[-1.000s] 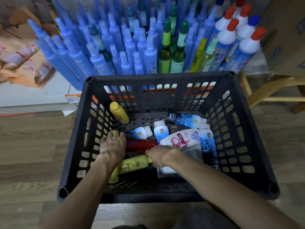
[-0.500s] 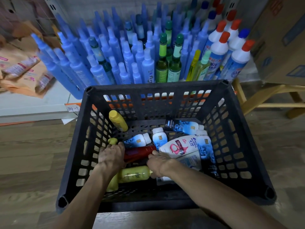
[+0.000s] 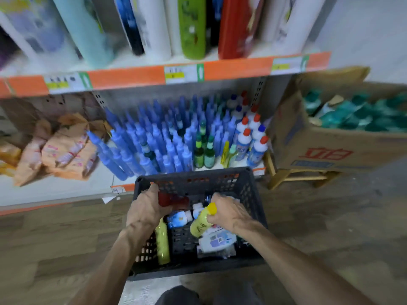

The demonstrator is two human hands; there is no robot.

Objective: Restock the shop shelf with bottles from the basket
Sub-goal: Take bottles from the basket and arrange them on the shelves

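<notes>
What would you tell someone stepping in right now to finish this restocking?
Left hand: grips the red bottle, raised over the basket.
Right hand: grips a yellow bottle near its cap, also over the basket.
In the basket: another yellow bottle, small white-and-blue bottles, a white pack.
Done: two bottles in hand; neither is on the shelf yet.
Left: shelve both, then the rest of the basket.

Single head-worn wide-angle view.
Looking forward and down, close above the basket (image 3: 198, 173), facing the front edge of the shelf (image 3: 237, 68).
</notes>
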